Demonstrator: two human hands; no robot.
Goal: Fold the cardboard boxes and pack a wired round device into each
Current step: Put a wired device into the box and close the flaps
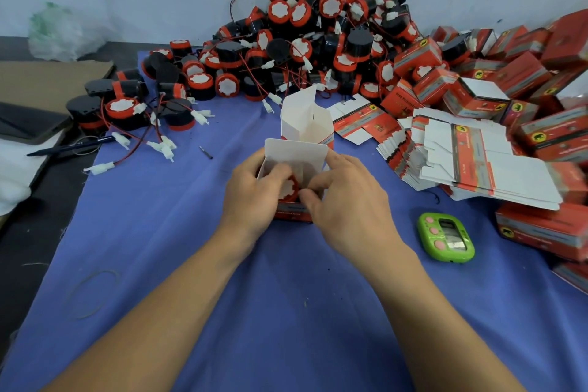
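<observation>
Step in hand, by my judgement: seating a device in an erected box, centre of frame. The box point(291, 216) stands on the blue-clothed desk point(159, 232), lid flap raised. My left hand point(254, 197) grips its left wall, fingers point(278, 173) curled into the opening onto the red-faced round device point(290, 190), which sits inside. My right hand point(346, 204) pinches at the near right edge (flap or wire, I cannot tell). The next move calls for tucking the wire clear, then folding the flaps shut. A second open box point(305, 119) waits just behind; loose devices point(286, 41) are heaped at upper centre.
</observation>
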